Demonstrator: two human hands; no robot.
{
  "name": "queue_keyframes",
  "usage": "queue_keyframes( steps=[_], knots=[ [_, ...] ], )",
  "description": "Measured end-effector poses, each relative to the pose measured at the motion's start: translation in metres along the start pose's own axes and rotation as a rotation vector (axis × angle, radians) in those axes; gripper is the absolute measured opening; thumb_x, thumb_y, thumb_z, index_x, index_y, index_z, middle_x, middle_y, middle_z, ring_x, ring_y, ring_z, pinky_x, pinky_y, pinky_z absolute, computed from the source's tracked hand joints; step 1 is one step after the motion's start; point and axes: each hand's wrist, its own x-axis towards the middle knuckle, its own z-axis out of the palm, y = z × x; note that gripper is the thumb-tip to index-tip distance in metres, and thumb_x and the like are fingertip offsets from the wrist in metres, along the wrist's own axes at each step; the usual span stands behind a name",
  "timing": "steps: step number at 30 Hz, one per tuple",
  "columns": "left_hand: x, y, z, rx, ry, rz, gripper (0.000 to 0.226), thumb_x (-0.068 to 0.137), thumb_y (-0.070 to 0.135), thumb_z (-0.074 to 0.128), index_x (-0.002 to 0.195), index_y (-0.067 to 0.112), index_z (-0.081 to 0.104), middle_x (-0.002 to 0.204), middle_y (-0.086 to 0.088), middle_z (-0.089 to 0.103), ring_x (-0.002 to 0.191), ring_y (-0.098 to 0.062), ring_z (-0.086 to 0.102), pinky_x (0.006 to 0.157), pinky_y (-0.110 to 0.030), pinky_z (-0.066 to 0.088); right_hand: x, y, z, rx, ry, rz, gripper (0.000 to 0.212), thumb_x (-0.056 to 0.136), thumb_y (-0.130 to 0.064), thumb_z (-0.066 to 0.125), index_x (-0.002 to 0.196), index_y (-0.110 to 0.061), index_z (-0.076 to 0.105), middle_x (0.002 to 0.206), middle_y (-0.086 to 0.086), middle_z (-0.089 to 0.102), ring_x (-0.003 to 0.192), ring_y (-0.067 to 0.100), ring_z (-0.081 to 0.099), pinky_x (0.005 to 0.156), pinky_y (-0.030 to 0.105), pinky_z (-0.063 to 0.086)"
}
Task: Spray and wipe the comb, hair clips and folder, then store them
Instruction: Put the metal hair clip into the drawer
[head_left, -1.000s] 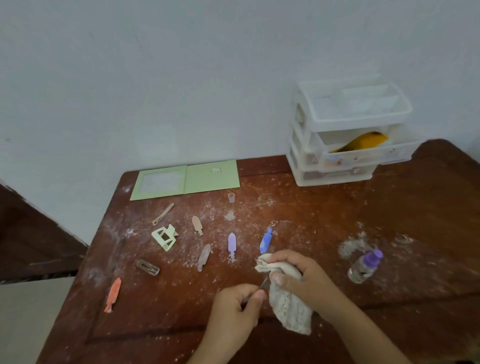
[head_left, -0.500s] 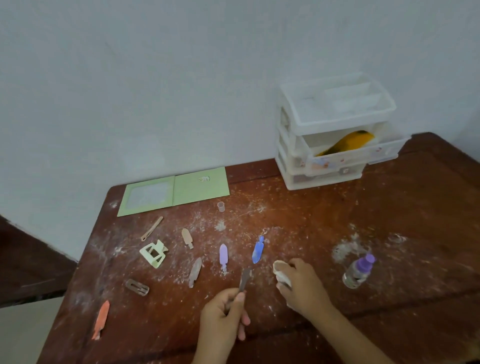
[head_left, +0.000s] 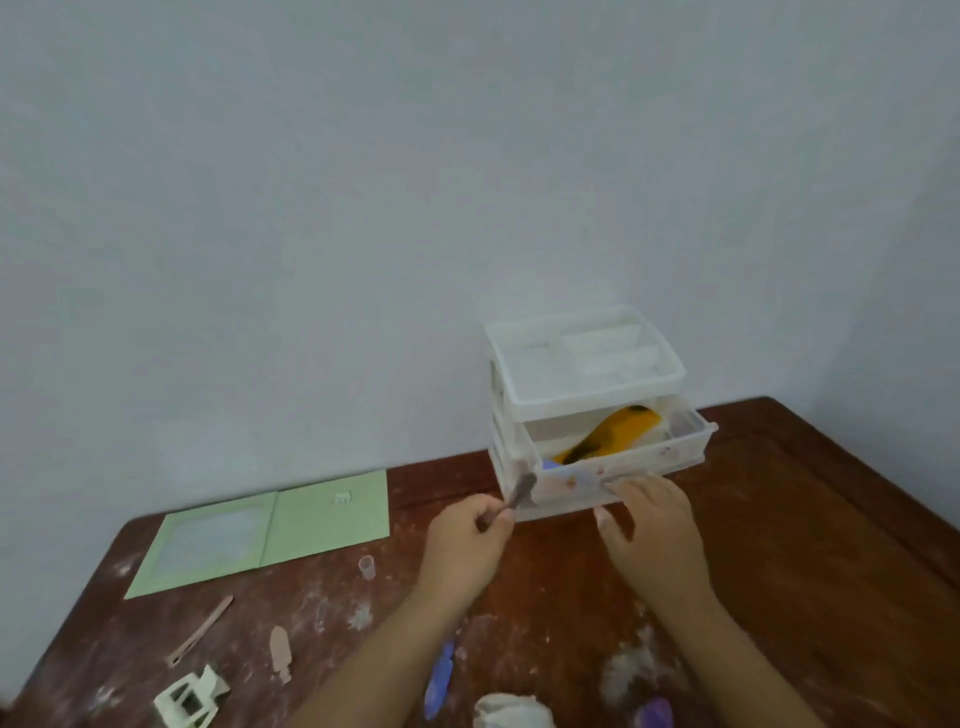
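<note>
Pinching a small grey-brown hair clip (head_left: 521, 491) in your left hand (head_left: 464, 552), you hold it at the pulled-out middle drawer (head_left: 623, 470) of the white plastic organiser (head_left: 582, 364) by the table's back edge, ready to drop in, while your right hand's (head_left: 652, 530) loosely extended fingertips steady the drawer front, gripping nothing.
</note>
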Motion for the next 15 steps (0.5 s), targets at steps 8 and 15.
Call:
queue_keyframes(
  steps=[8,15],
  knots=[
    [0.101,0.062,0.073,0.309,-0.137,0.070,0.038,0.092,0.020,0.044,0.054,0.019,0.040,0.059,0.004,0.044,0.076,-0.024,0.057,0.065,-0.023,0.035,0.062,0.071,0.021,-0.172,-0.127,-0.028,0.045,0.076,-0.034,0.042,0.081,-0.001,0.071,0.086,0.016,0.071,0.085,0.035,0.067,0.079,0.051,0.051],
    [0.118,0.061,0.093,0.388,-0.266,0.063,0.032,0.090,0.023,0.051,0.069,0.003,0.065,0.071,-0.017,0.062,0.050,-0.011,0.039,0.050,-0.024,0.030,0.064,0.070,0.019,-0.029,-0.028,0.023,0.033,0.063,-0.027,0.064,0.078,0.001,0.072,0.084,0.018,0.071,0.083,0.038,0.067,0.069,0.055,0.050]
  ],
)
